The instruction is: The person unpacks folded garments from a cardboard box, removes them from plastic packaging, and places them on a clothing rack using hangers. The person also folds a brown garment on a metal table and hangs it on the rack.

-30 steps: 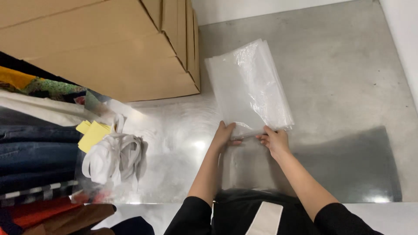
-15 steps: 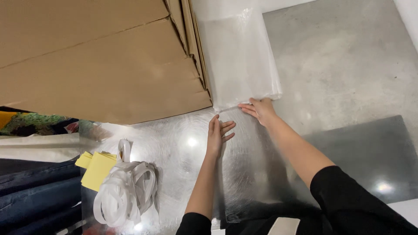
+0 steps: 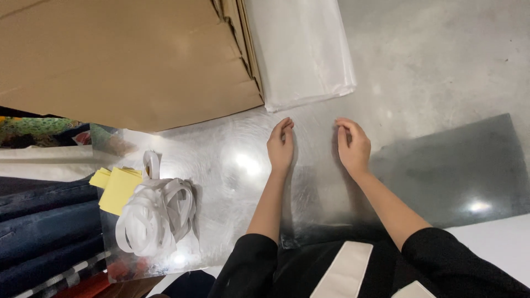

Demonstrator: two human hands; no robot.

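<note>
Clear plastic bags [image 3: 301, 49] beside cardboard box [image 3: 127, 60]

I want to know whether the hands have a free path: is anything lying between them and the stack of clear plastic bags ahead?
Nothing visible does. The left hand and right hand rest apart on the shiny metal sheet, and only bare sheet lies between them and the stack of clear plastic bags. The cardboard box sits to the left.

Black sleeves pushed up, forearms and hands bare.
</note>
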